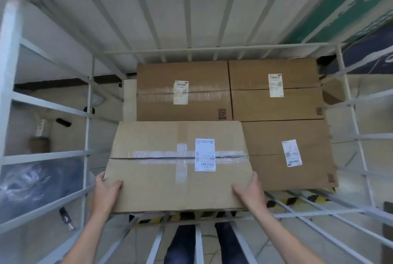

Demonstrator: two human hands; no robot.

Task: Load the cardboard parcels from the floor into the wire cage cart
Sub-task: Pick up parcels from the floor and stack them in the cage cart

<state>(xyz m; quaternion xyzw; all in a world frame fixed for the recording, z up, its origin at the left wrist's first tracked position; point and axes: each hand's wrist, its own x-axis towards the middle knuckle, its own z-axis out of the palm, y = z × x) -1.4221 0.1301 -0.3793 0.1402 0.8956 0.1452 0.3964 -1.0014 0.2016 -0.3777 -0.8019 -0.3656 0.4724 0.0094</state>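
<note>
I look down into the white wire cage cart (pixel 89 115). A taped cardboard parcel (pixel 161 187) with a white shipping label is at the cart's near left, above the other parcels. My left hand (pixel 107 187) grips its near left corner, thumb on top. My right hand (pixel 247 191) grips its near right corner the same way. Three more labelled parcels lie flat inside: back left (pixel 182 74), back right (pixel 274 104), and near right (pixel 308 176).
White bars enclose the cart on the left, back and right; the near rail (pixel 197 240) runs over my legs. Yellow-black floor tape (pixel 285 201) shows under the cart. Outside on the left lie a dark plastic-wrapped bundle (pixel 40 181) and small items.
</note>
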